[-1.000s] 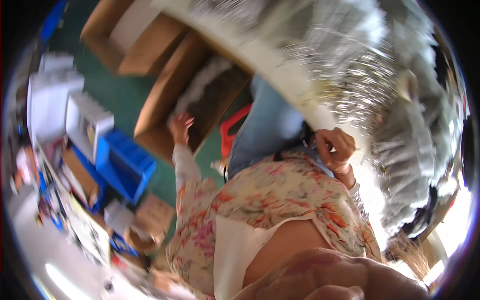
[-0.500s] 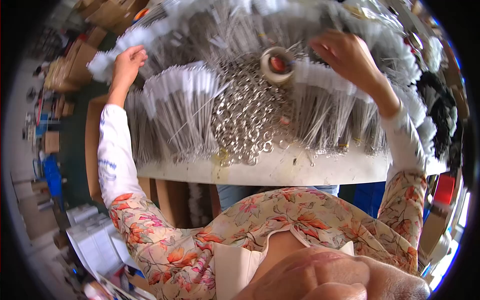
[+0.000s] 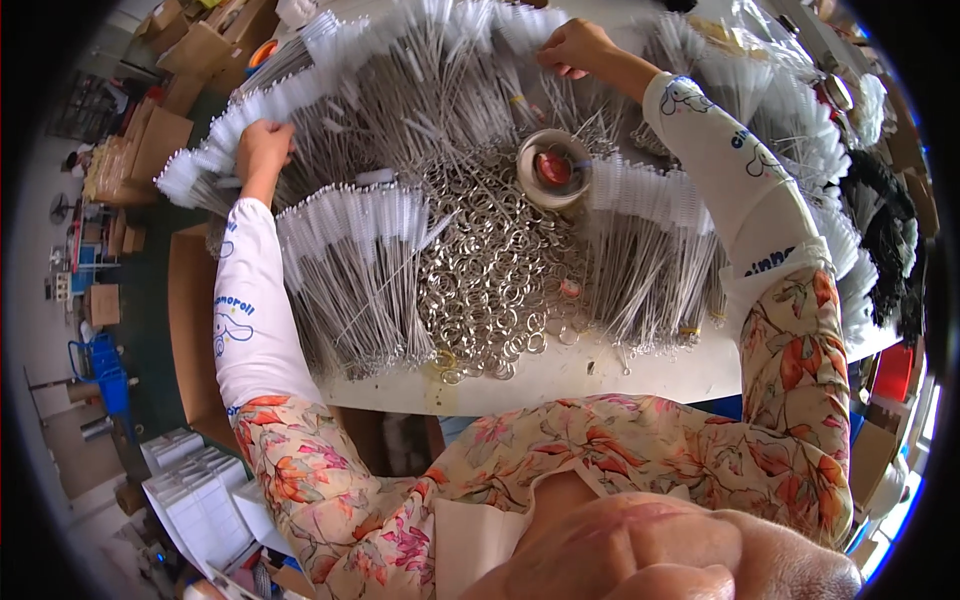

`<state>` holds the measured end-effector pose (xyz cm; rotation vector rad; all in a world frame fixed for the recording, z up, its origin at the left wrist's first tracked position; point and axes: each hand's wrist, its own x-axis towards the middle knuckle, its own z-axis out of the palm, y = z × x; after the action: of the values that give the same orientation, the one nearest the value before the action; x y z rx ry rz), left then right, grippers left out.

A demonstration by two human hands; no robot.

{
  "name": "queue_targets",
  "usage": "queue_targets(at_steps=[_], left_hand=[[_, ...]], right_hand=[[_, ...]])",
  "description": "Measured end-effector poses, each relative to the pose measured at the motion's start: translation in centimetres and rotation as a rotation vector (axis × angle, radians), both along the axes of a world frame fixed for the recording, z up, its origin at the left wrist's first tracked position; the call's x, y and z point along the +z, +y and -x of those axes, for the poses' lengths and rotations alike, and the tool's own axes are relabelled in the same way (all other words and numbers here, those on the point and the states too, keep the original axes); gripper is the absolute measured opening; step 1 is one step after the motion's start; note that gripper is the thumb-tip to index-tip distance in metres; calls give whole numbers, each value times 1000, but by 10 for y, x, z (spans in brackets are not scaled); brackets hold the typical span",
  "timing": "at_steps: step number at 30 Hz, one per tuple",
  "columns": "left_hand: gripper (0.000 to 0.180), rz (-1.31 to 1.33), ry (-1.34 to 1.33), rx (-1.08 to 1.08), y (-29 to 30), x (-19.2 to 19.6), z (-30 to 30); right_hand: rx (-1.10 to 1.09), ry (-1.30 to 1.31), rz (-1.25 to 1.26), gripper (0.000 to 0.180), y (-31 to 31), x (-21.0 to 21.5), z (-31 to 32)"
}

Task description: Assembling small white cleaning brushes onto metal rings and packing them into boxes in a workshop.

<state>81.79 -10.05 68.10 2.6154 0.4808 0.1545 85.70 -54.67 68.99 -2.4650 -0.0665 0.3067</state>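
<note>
Thin wire brushes with white bristle tips (image 3: 440, 60) lie in a long, dense row across the far side of the table. My left hand (image 3: 265, 150) is at the left part of that row, fingers curled in among the bristle tips. Further off, my right hand (image 3: 578, 48) is closed over the row's far right part, its fingertips by the bristles. Whatever either hand grips is hidden. Nearer to me are a left bundle of brushes (image 3: 350, 260) and a right bundle of brushes (image 3: 655, 250). Between these bundles spreads a pile of metal rings (image 3: 490, 270).
A round pale container (image 3: 545, 198) with a red thing inside stands behind the rings. More brushes (image 3: 800, 120) and black bristly material (image 3: 880, 210) crowd the right side. The table's near edge (image 3: 560, 375) curves before me. A cardboard box (image 3: 195, 330) stands at the left.
My right hand has moved left and farther away, over the far row. My left hand has shifted slightly nearer and right. The table appears lower in the picture.
</note>
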Motion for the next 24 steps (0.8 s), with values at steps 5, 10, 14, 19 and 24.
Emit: queue_targets(at_steps=[5,10,14,19,24], left_hand=[[20,383,-17,-49,10,3,-5],[20,652,70,-93,12,36,-3],[26,558,-645,-231,-26,79,17],[36,430,163,-413,-68,46,17],[24,426,383,-279,-56,24,18]], right_hand=[[-59,-87,-135,28,-2,-2,0],[-139,-839,-78,13,-5,87,-9],[-122,-659,-377,13,-38,164,15],[116,-664,135,18,-147,128,16],[-48,-298,96,15,-133,86,50]])
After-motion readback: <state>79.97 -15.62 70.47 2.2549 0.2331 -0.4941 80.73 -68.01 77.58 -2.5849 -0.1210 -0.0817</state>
